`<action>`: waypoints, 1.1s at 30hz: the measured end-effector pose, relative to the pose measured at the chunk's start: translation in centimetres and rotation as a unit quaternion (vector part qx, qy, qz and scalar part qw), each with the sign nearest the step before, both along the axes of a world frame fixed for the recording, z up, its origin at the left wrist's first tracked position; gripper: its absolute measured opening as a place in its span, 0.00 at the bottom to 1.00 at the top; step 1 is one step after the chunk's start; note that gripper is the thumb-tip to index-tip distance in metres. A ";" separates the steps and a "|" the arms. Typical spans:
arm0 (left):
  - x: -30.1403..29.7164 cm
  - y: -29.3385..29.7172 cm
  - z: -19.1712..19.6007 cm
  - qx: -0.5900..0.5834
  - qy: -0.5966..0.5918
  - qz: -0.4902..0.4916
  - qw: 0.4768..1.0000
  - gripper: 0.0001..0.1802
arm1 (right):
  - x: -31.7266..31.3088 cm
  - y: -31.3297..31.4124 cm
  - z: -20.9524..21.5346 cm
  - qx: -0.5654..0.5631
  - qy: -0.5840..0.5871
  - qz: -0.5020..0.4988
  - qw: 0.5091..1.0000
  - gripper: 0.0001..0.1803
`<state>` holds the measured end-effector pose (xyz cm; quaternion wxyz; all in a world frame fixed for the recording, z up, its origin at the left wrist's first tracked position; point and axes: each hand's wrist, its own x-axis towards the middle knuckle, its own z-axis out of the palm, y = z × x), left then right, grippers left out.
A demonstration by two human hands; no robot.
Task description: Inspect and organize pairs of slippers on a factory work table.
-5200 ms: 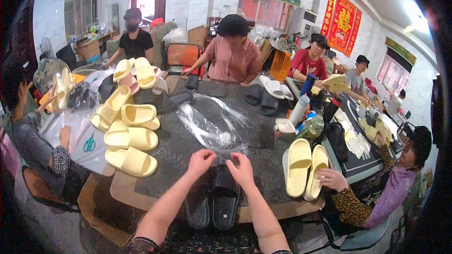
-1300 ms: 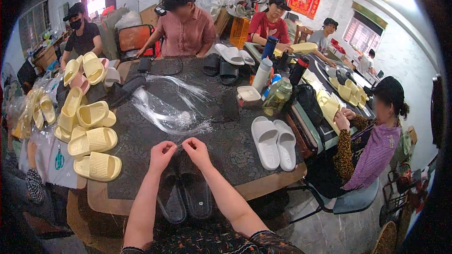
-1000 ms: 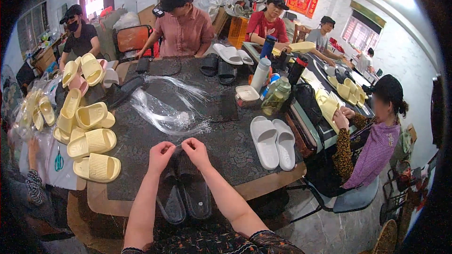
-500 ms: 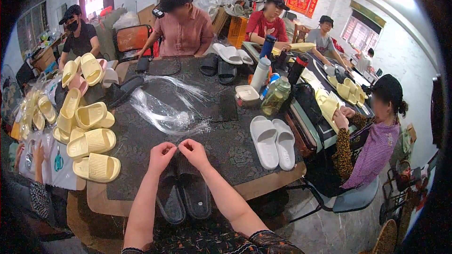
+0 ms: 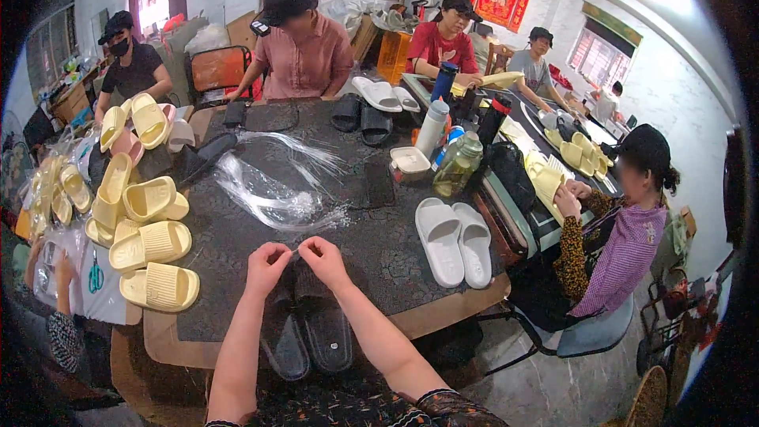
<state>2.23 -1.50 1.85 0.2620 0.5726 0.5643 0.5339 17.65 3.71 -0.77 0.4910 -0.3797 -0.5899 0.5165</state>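
Note:
My left hand (image 5: pixel 267 267) and my right hand (image 5: pixel 326 264) almost meet at the near side of the table, thumbs and index fingers pinched together. What lies between the fingertips is too small to make out. Just below them, a pair of black slide slippers (image 5: pixel 329 341) rests across the table's front edge, their toe straps partly in shadow between my wrists. Beyond my fingers spreads a loose bundle of thin, clear plastic strands (image 5: pixel 273 198), with a second bunch of strands (image 5: pixel 304 154) fanning out farther back.
Pale yellow slippers (image 5: pixel 158 243) are piled on the left, near teal-handled scissors (image 5: pixel 96 275). White slippers (image 5: pixel 439 243) sit at right, below a lidded tub (image 5: pixel 410 164) and several bottles (image 5: pixel 458 164). Other people sit around; a person in purple (image 5: pixel 624 245) handles a yellow slipper at right.
My fingertips have drawn slightly apart, still pinched. The view has shifted a little; the slippers and strands stay where they were.

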 end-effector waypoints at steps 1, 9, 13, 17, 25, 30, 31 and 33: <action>-0.2 0.0 -0.2 0.001 0.000 0.000 1.000 0.06 | -0.1 -0.1 0.0 0.014 -0.022 0.017 1.000 0.06; -0.3 0.2 0.0 -0.006 -0.006 0.015 1.000 0.07 | -0.2 0.4 -0.4 0.017 0.003 -0.026 1.000 0.06; -0.6 0.6 -0.6 -0.018 0.016 -0.022 0.999 0.07 | 0.0 0.2 0.5 0.001 -0.067 0.034 0.997 0.06; 0.1 0.6 -0.1 -0.009 -0.006 -0.006 1.000 0.06 | 0.1 0.6 -0.5 0.004 -0.013 -0.025 1.000 0.06; -0.3 0.1 0.0 -0.020 -0.009 -0.027 0.999 0.06 | 0.1 -0.4 0.8 0.001 -0.043 0.012 0.999 0.07; -0.7 0.4 -0.2 -0.031 -0.028 -0.038 0.998 0.05 | 0.0 -0.3 0.6 0.008 -0.065 0.052 0.996 0.07; -0.7 0.5 -0.2 -0.025 0.021 -0.037 0.999 0.05 | -0.1 -0.2 0.5 0.007 -0.067 0.050 0.996 0.07; -0.8 0.5 -0.5 -0.031 -0.014 -0.030 0.999 0.05 | -0.3 -0.3 0.6 -0.010 -0.040 0.031 0.999 0.07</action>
